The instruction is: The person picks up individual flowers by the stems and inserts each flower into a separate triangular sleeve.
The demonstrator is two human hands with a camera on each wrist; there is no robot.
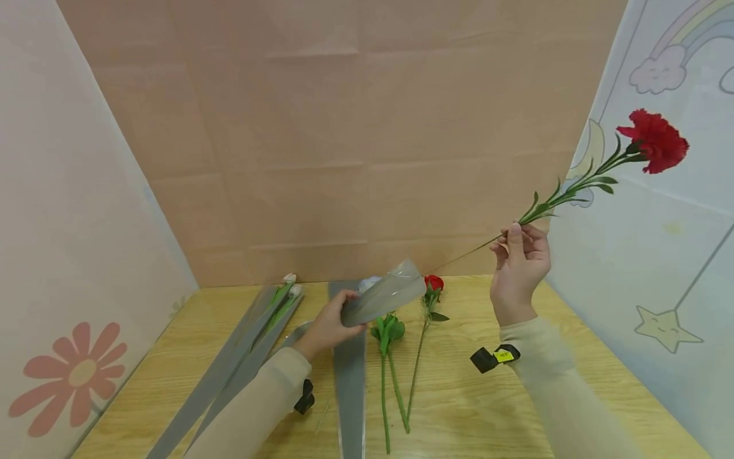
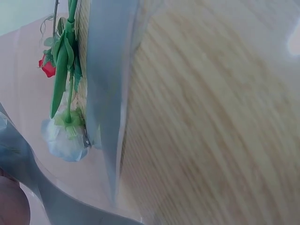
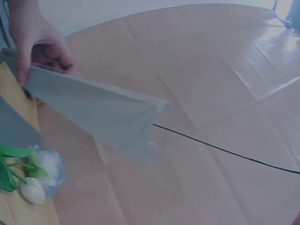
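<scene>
My left hand point(image 1: 331, 325) grips a translucent grey flower sleeve point(image 1: 385, 296), its wide mouth tilted up to the right above the table. Raised at the right, my right hand point(image 1: 522, 271) pinches the stem of a red carnation point(image 1: 659, 141) just below its leaves. The carnation's bloom points up and right. Its thin bare stem point(image 3: 225, 149) slants down to the left, and the lower end reaches the sleeve's mouth in the right wrist view. In the left wrist view, part of the sleeve point(image 2: 70, 206) and a fingertip show at the lower left.
A flat grey sleeve point(image 1: 350, 395) lies on the wooden table point(image 1: 470, 408). Right of it are a red rose point(image 1: 434, 283), a white tulip point(image 3: 33, 191) and a pale blue flower point(image 3: 50, 164). Wrapped white tulips point(image 1: 295, 290) lie at the left. Brown paper point(image 1: 367, 140) hangs behind.
</scene>
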